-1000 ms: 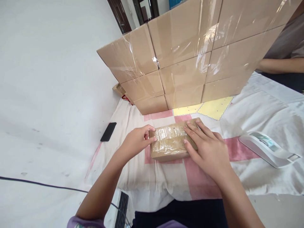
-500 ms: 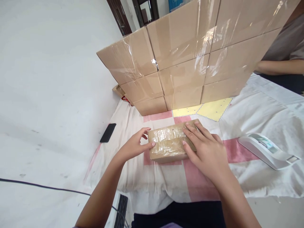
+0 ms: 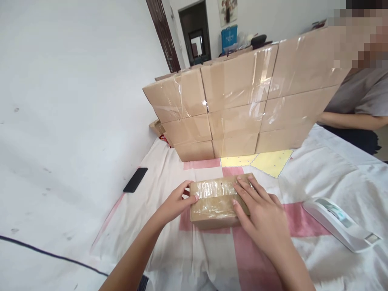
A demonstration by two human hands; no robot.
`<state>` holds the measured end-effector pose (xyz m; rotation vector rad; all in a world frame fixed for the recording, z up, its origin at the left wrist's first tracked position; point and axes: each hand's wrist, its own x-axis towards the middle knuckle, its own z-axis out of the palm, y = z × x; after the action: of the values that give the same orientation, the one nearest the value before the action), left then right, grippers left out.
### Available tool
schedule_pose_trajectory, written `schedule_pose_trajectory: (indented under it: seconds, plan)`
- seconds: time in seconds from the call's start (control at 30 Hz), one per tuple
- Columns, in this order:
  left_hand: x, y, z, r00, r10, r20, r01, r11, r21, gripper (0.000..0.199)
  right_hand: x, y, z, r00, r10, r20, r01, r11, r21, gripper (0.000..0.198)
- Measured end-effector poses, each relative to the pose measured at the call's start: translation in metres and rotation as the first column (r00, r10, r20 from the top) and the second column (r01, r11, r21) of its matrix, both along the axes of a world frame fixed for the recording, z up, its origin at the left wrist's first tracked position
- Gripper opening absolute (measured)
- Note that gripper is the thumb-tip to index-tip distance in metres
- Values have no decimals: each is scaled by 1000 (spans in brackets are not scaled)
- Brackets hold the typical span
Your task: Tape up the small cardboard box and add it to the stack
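A small cardboard box (image 3: 214, 206), sealed with shiny clear tape, lies on the cloth in front of me. My left hand (image 3: 179, 202) is at its left end, with the thumb on the top edge and the other fingers curled against the side, partly hidden. Across the right part of the top lies my right hand (image 3: 260, 202), fingers spread flat on the tape and its palm by the right end. Behind the box stands a wall of stacked, tape-wrapped cardboard boxes (image 3: 235, 121).
A black phone (image 3: 135, 180) lies at the cloth's left edge, by the white wall (image 3: 60, 121). To the right sits a white handheld device with a small screen (image 3: 342, 224). Yellow patches (image 3: 271, 162) show on the cloth. Another person's arm (image 3: 351, 120) is at the far right.
My view has tilted up, so everything appears lower and more of the room shows behind the stack. Both hands keep their places on the small box.
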<state>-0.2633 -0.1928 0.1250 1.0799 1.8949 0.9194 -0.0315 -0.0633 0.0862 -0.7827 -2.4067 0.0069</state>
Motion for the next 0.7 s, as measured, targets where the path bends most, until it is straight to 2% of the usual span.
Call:
schedule_pose_trajectory:
  seconds: [0.13,0.2,0.3,0.37,0.57,0.7]
  plan:
    - [2,-1,-7,998,65,20,-65,998,-1,52,1,0,0,1000,7,11,-7,1000,29,38]
    - [4,-2,-11,991,88,105,-89,996,-1,60,1,0,0,1000,3,21,-4,999,45,39]
    - [8,-4,-14,952,32,304,-44,998,33,55,2,-1,0,999,-2,34,-1,998,69,40]
    - [9,-4,-15,927,8,375,-32,998,58,53,2,-1,-1,999,3,41,-6,997,81,40]
    - [10,-1,-24,919,36,392,-92,988,125,39,1,1,-2,998,7,69,-14,994,109,41]
    - [8,1,-32,925,26,379,-97,981,167,39,0,3,-2,997,2,82,-14,989,150,41]
